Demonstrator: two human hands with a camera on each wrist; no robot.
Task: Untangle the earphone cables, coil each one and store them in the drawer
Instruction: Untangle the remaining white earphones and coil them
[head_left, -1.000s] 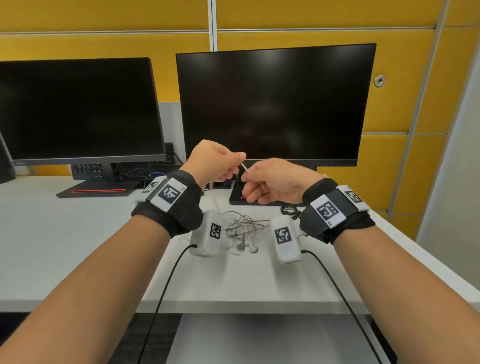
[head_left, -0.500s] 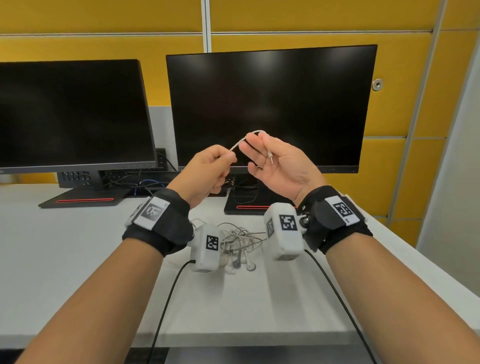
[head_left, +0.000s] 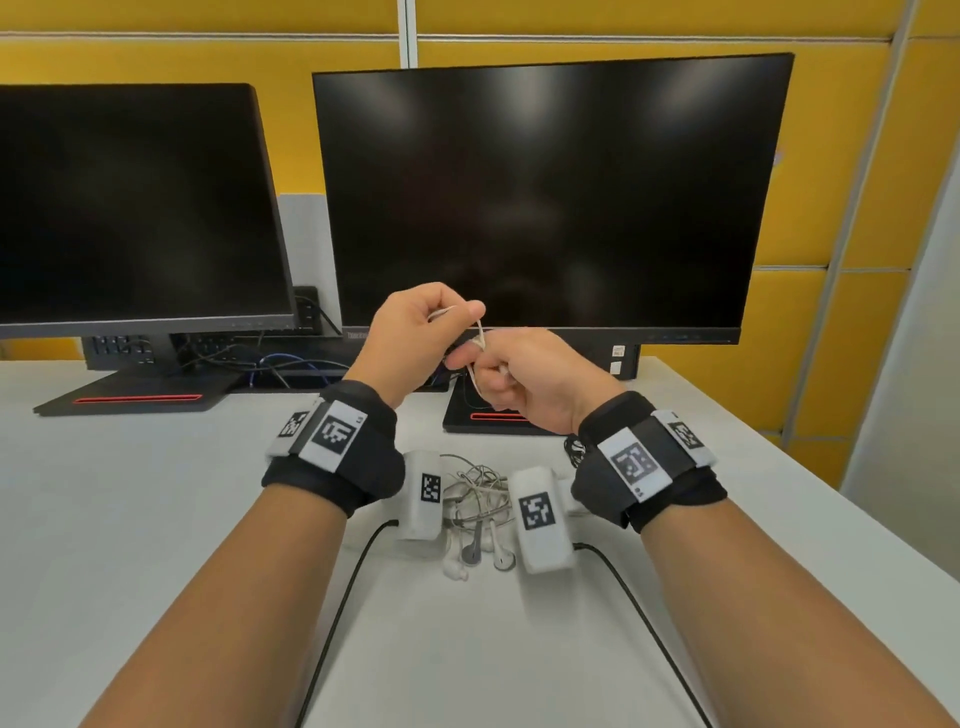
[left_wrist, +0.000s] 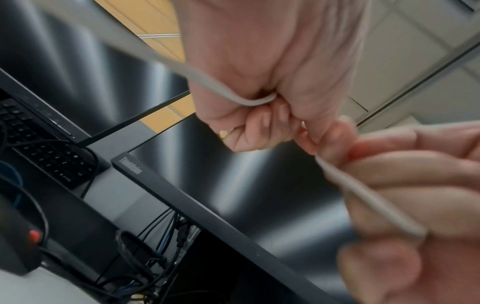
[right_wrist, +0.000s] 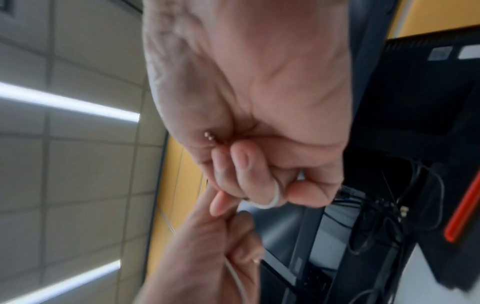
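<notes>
Both hands are raised above the desk in front of the right monitor. My left hand (head_left: 441, 322) pinches a white earphone cable (head_left: 479, 332) between thumb and fingers. The cable drops a short way to my right hand (head_left: 488, 371), whose fingers are curled round it. In the right wrist view the cable (right_wrist: 275, 197) loops round one finger and a metal plug tip (right_wrist: 209, 135) sticks out of the fist. In the left wrist view the cable (left_wrist: 221, 90) runs through my left fist. A tangle of grey and white earphones (head_left: 478, 493) lies on the desk below my wrists. No drawer is in view.
Two dark monitors (head_left: 545, 197) (head_left: 130, 208) stand at the back of the white desk (head_left: 130, 519), their bases and loose cables behind my hands. A small black cable bundle (head_left: 574, 449) lies by my right wrist. A yellow panelled wall rises behind.
My right hand has turned from palm-up with spread fingers to a curled fist with the cable looped on a finger. Both hands have come closer together and slightly lower.
</notes>
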